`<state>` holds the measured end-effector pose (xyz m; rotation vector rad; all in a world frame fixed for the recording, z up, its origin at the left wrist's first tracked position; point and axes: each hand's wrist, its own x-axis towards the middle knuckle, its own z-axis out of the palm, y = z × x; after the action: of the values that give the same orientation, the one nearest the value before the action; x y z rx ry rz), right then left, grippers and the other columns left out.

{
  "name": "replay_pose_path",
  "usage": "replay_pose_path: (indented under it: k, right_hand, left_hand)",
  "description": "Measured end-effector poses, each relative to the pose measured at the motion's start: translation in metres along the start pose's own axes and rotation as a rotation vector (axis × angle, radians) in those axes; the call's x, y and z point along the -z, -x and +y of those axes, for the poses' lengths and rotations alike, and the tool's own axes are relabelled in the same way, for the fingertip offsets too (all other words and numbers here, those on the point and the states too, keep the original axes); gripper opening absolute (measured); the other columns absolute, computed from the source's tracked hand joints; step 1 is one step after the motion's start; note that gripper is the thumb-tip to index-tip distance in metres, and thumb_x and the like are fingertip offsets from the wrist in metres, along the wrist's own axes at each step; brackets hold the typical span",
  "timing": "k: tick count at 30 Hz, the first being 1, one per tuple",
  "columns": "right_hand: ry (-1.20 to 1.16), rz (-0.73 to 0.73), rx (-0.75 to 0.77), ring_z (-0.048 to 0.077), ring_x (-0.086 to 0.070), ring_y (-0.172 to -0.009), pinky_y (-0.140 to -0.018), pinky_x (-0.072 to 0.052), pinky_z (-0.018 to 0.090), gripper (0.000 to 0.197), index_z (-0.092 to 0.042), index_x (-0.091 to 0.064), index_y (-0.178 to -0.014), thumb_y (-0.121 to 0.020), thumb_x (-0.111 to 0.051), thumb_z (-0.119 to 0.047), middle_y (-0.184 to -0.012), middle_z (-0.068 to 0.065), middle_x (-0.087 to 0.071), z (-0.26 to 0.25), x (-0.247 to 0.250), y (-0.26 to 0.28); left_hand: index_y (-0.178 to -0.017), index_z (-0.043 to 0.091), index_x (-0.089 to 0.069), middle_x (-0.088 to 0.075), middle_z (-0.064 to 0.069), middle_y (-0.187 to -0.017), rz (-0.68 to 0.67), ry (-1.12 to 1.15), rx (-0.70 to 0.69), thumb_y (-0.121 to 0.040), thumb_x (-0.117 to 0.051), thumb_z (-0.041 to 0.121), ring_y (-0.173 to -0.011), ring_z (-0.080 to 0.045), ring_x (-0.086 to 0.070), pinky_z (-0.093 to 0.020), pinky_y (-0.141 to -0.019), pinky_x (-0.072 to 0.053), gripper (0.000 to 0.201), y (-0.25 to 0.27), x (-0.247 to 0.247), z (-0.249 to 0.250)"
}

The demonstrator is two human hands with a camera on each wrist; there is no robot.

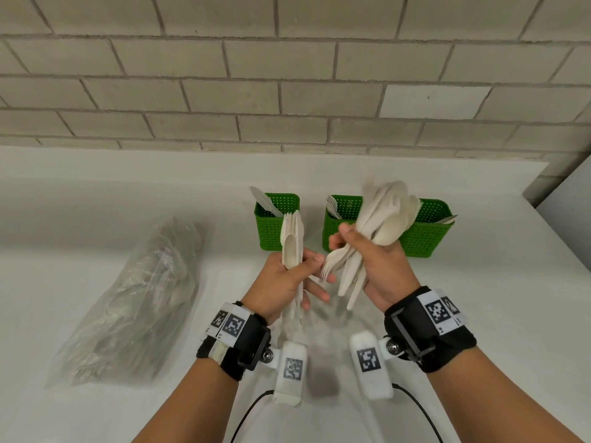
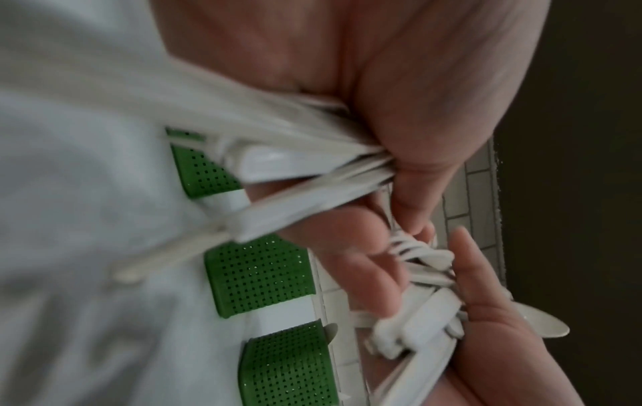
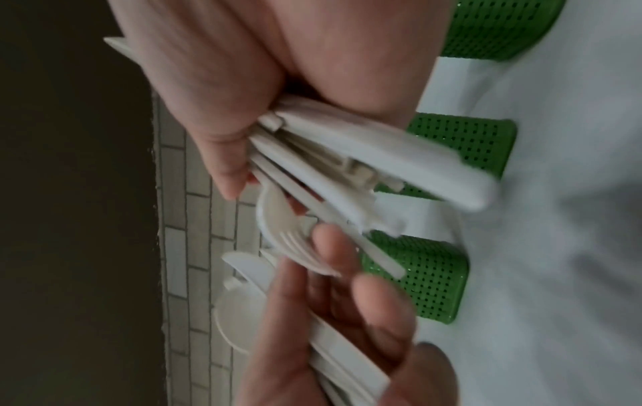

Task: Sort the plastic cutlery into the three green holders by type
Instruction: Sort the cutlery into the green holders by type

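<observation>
My right hand clutches a mixed bundle as stock. My left hand grips picked-out spoons upright, ready for the green holders on the bench.

White counter runs along wall of pale grey brick, one block lighter than rest. Crumpled clear plastic bag lies at counter's left (contents too blurred to tell). Grey panel stands at far right edge.
</observation>
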<state>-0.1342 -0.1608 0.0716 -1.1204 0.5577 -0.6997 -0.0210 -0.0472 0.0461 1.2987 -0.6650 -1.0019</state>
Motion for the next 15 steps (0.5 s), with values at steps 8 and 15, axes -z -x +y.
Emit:
replay_pose_path:
  k: [8, 15]
  right_hand:
    - [-0.086, 0.058, 0.074, 0.015, -0.060, -0.063, -0.065, -0.052, 0.037, 0.024, -0.013, -0.058, -0.085, -0.072, -0.074, -0.026, -0.064, 0.001, -0.059, -0.001, 0.004, -0.004]
    - [-0.047, 0.066, 0.080, 0.019, -0.063, -0.076, -0.075, -0.054, 0.040, 0.027, -0.011, -0.065, -0.093, -0.072, -0.078, -0.020, -0.078, 0.004, -0.065, 0.007, 0.010, -0.005]
  left_hand:
    - [-0.101, 0.006, -0.070, -0.069, -0.003, -0.074, 0.008, -0.108, -0.091, -0.082, -0.072, 0.023, -0.042, -0.017, -0.051, -0.023, -0.038, -0.039, 0.025, 0.001, -0.002, -0.002]
    - [-0.075, 0.013, -0.066, -0.047, 0.007, -0.045, 0.218, -0.242, -0.121, -0.089, -0.068, 0.015, -0.037, -0.010, -0.038, -0.022, -0.042, -0.034, 0.014, -0.006, 0.001, -0.004]
